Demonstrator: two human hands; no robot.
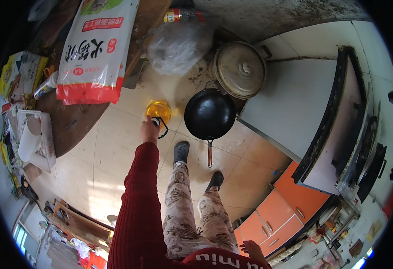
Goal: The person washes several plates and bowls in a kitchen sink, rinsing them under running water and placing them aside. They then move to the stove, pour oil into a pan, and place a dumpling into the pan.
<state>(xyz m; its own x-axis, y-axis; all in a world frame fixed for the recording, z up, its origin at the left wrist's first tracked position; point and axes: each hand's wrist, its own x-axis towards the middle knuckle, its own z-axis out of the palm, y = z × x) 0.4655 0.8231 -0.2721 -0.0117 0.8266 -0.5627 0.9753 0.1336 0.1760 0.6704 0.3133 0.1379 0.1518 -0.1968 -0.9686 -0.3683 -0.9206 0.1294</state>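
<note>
My left hand (pixel 150 130) reaches forward and grips the top of a clear bottle of yellow oil (pixel 158 109) by its cap. The bottle's black carry handle (pixel 164 128) sticks out to the right of my fingers. Whether its base touches the floor cannot be made out. Beside the bottle, to the right, is a black wok (pixel 210 113) with a wooden handle (pixel 210 154) pointing toward me. My right hand (pixel 252 250) hangs low near my hip, fingers apart, holding nothing.
Behind the wok stands a lidded metal pot (pixel 240 70) beside a white-topped counter (pixel 290 101). A brown table (pixel 78 124) on the left bears a large food packet (pixel 95 57) and a white plastic basket (pixel 45 148). Orange cabinets (pixel 277 218) line the right. A clear plastic bag (pixel 181 48) lies ahead.
</note>
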